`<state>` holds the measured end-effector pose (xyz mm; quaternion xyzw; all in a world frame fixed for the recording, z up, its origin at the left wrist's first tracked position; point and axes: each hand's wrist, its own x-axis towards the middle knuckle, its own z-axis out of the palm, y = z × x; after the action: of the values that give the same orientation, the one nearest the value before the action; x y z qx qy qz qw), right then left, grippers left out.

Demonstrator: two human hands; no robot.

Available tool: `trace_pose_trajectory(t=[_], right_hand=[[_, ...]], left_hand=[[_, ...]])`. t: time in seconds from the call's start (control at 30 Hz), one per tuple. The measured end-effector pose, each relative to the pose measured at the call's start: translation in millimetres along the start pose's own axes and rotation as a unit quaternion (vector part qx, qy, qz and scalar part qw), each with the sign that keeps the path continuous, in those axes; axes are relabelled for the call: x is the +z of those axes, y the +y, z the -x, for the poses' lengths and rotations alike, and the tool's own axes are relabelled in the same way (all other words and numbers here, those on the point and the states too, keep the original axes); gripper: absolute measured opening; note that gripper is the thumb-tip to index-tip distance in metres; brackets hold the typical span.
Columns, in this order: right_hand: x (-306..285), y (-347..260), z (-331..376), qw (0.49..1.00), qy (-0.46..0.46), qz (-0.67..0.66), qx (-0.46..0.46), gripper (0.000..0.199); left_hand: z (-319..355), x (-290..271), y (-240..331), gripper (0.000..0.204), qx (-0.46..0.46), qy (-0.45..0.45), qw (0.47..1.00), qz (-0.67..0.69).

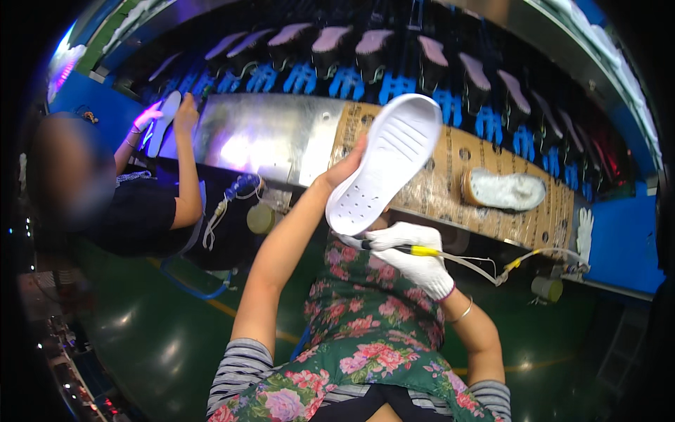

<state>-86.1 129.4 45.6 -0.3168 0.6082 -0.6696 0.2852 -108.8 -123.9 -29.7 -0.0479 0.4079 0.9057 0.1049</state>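
My left hand, bare, grips a white shoe sole by its left edge. The sole is tilted in front of me with its ridged, holed face showing. My right hand, in a white knitted glove, is closed around a pen-like brush with a black and yellow body. A pale hose runs from the brush to the right. Its pale tip is at the sole's lower end; I cannot tell whether they touch.
A tan-rimmed, sole-shaped piece with a white inside lies on the cardboard-covered bench. Behind runs a rack of pinkish soles above blue holders. At left, a co-worker holds another sole. A white glove lies far right.
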Motion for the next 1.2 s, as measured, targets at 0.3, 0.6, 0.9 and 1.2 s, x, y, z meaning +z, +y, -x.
trace_pose_trajectory(t=[0.3, 0.6, 0.9, 1.2], right_hand=[[-9, 26, -4, 0.934, 0.262, -0.218, 0.105, 0.021], [14, 13, -8, 0.972, 0.183, -0.132, 0.067, 0.021], [-17, -69, -21, 0.922, 0.075, 0.257, -0.278, 0.031], [-8, -85, -40, 0.786, 0.074, 0.461, -0.405, 0.044]], left_hand=[[36, 8, -13, 0.068, 0.273, 0.149, 0.875, 0.370], [138, 48, -102, 0.095, 0.054, -0.054, 0.874, 0.480], [100, 81, -111, 0.092, 0.132, 0.051, 0.923, 0.359], [118, 124, -91, 0.113, 0.146, 0.079, 0.975, 0.147]])
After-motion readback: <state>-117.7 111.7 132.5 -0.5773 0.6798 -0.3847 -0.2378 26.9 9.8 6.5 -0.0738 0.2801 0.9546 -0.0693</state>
